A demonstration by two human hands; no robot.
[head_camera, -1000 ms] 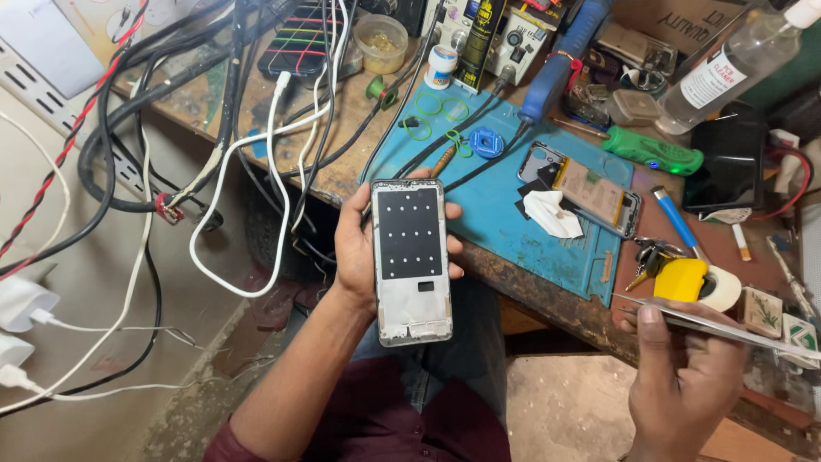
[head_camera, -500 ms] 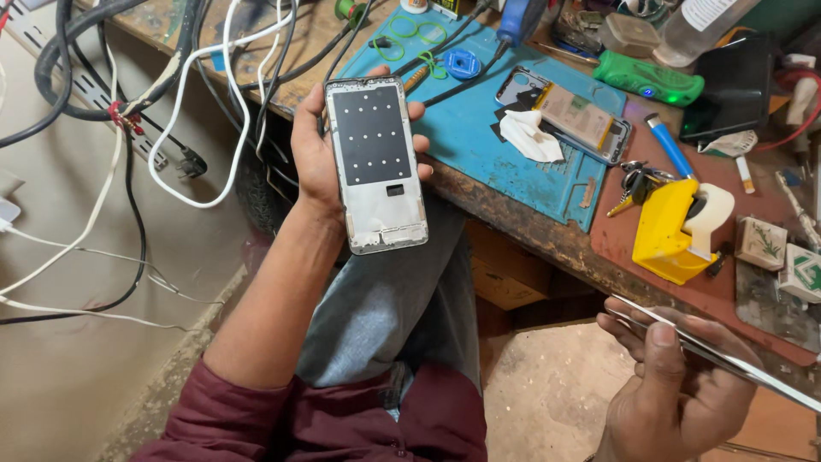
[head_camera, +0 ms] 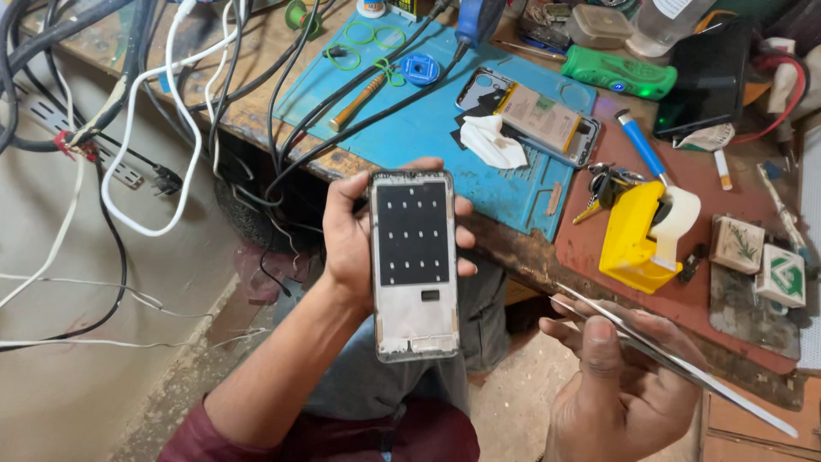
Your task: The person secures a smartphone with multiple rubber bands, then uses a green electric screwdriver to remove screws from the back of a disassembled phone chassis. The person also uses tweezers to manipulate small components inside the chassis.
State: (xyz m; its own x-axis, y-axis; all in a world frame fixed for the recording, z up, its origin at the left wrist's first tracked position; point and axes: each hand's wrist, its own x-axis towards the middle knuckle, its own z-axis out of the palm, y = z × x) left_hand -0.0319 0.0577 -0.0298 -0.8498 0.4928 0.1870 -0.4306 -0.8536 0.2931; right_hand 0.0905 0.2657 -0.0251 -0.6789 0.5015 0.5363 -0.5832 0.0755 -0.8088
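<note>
In left hand's (head_camera: 355, 248) grip, phone frame (head_camera: 415, 265)

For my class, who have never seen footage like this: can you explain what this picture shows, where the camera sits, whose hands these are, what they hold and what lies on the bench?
There is no machine here. The one view comes from a camera worn on a person's head, looking down at their own two bare hands above their lap.

The left hand grips a phone frame, a flat metal shell with a dark panel on its upper half. The right hand holds long thin metal tweezers that point towards the bench edge.

Ahead lies a cluttered workbench. On it are a blue work mat carrying an opened phone and a crumpled white cloth. To the right stand a yellow tape dispenser, a green tool and a blue-handled tool. Many black and white cables hang down on the left.
</note>
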